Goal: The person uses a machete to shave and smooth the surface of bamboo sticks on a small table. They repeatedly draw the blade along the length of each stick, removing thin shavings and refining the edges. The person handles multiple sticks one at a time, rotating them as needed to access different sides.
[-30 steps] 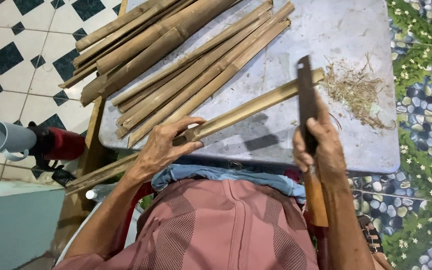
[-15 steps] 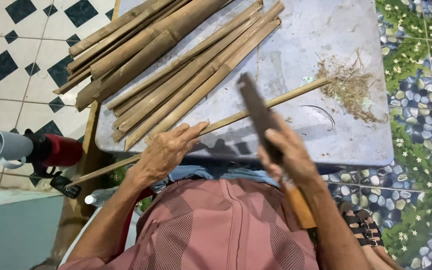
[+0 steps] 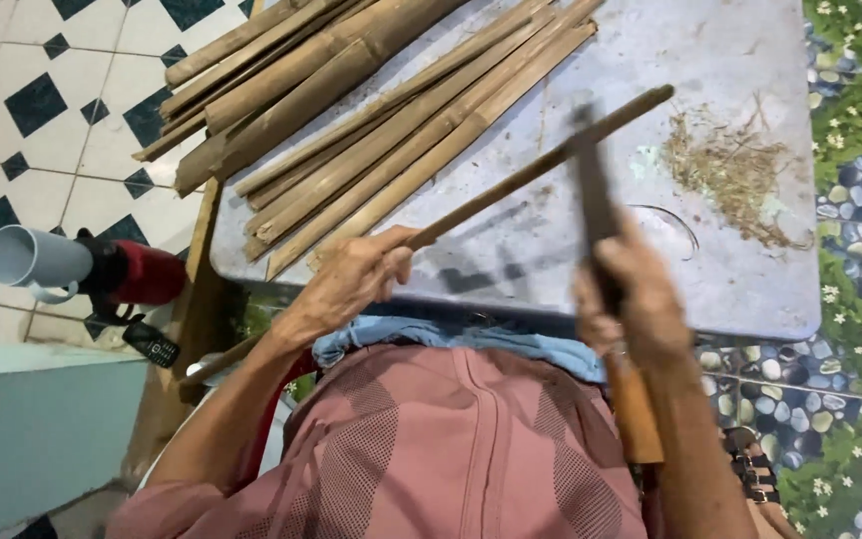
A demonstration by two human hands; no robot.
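Bamboo strip point(image 3: 541, 165) runs slantwise over the grey table point(image 3: 750, 289), its far tip raised toward the upper right and its near end passing under my left hand point(image 3: 356, 279) and on down past the table's edge toward my lap. My left grip is curled shut around that strip near the table's front edge, which I judge keeps it from rolling or sliding while the blade works on it. My right hand point(image 3: 636, 299) is wrapped tight about a long dark knife point(image 3: 591, 190); its wooden handle pokes out below my wrist, and the blade stands up across the strip, meeting it near its far third, an angle that looks suited to shaving along the length. Just beyond the blade, to the right, lies a heap of dry shavings point(image 3: 735, 170), fallen where the blade would throw them. Well to the left, a bundle of split bamboo lengths point(image 3: 371, 110) is stacked at much the same slant, overhanging the table's left edge within my left hand's reach. On the tiled floor point(image 3: 12, 100) below sits a red tool with a grey tube point(image 3: 82, 265).
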